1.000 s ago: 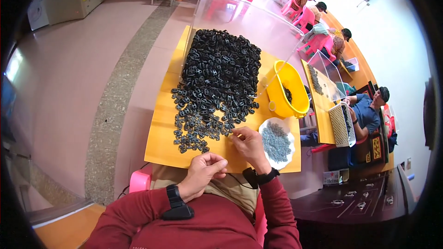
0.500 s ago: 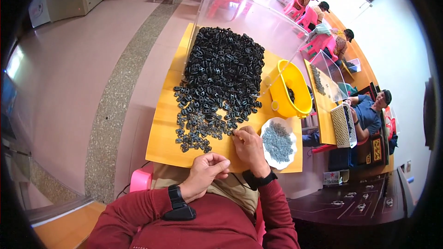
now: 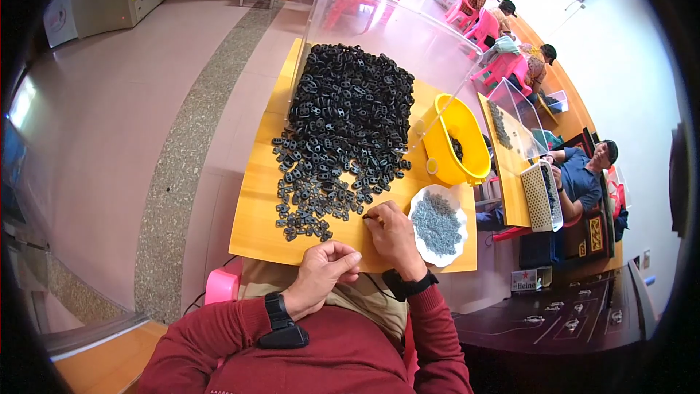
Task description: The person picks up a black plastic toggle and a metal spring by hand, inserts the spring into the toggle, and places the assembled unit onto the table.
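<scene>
From where I stand, the person's right hand [image 3: 391,235] is over the table [image 3: 251,230], its fingers drawn in narrow, with a small dark piece [image 3: 367,217] at the tips. That piece is just beside the near end of a big heap of black pieces [image 3: 351,95], which thins toward the person into a loose scatter. The left hand [image 3: 319,279] is at the table's near edge, above the lap, thumb and forefinger pressed together; I cannot tell whether anything tiny is between them.

A clear bin [image 3: 397,11] surrounds the far part of the heap. To the right of the heap is a yellow tub [image 3: 477,157] with some dark pieces inside, and nearer, just beside the right hand, a white dish [image 3: 462,232] of grey bits [image 3: 435,220]. Farther right, a co-worker [image 3: 580,175] sits at another table [image 3: 514,193] by a pale basket [image 3: 537,201].
</scene>
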A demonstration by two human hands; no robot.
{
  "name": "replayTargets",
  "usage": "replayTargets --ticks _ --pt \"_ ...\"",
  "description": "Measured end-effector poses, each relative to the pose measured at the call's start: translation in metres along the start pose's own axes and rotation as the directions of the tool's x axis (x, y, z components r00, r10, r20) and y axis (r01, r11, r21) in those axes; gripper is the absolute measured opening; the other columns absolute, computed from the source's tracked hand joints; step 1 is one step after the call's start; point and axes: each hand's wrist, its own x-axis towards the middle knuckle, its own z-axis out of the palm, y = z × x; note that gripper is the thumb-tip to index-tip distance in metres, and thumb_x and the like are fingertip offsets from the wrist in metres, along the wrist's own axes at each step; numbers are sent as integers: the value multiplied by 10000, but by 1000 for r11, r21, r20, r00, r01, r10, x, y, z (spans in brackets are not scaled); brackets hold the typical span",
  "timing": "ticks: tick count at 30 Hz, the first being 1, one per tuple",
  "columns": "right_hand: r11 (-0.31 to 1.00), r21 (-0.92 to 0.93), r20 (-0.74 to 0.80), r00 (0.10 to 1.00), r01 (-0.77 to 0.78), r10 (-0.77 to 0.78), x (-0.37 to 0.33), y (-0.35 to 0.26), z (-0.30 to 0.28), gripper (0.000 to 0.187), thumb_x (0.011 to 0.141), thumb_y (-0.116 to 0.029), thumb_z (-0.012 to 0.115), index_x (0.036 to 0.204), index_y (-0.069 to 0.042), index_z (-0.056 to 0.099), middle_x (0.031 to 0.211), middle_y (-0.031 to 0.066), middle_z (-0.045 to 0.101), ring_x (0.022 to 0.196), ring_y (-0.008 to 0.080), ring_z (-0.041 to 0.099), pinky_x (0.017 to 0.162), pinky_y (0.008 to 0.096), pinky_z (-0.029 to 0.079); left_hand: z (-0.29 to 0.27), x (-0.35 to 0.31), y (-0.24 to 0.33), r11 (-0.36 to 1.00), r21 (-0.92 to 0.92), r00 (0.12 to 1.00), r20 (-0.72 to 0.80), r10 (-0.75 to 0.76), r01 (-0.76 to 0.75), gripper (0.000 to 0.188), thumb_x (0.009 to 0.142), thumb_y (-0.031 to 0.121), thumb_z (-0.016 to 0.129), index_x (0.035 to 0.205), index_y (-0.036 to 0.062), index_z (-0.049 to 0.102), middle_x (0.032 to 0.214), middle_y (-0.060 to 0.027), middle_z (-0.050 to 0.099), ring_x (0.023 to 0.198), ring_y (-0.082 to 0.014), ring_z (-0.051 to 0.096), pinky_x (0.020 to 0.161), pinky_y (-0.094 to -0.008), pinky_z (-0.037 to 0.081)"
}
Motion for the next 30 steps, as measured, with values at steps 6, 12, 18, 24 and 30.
replayTargets --ticks 6,12,18,24,30 --pt "999 -38 74 997 -1 4 -10 -6 -5 89 798 -78 665 856 -26 623 800 119 642 711 271 641 633 329 504 -1 1 -2 1000 3 1000 7 12 -12 84 898 91 629 925 33 575 801 -31 621 692 -88 614 649 -233 558" --pt "781 546 257 948 -303 188 -42 -23 -9 123 842 -62 676 928 23 656 793 38 673 698 68 594 614 215 488 4 0 0 999 19 997 -68 41 -40 142 909 116 624 998 18 572 839 -35 624 700 -83 609 644 -227 550" --pt "505 783 289 931 -364 223 -57 -38 -18 109 860 13 634 962 51 647 870 51 673 768 86 621 709 220 520 -1 0 -4 998 40 999 1 45 -45 197 895 133 650 1032 4 593 854 -35 629 717 -80 596 653 -214 535" --pt "749 622 86 971 -226 222 -63 -11 -35 119 855 0 645 969 36 641 809 26 649 701 75 597 635 211 490 -1 1 -5 999 -1 999 12 35 -35 102 919 110 606 969 25 579 850 -44 629 741 -107 628 665 -240 556" --pt "992 33 -158 979 -125 129 -60 35 -66 144 783 -20 667 924 -7 645 814 119 629 600 203 589 555 296 466 -1 1 -5 1000 -11 999 43 5 -4 90 932 100 577 966 18 564 885 -62 626 772 -129 634 689 -253 562"
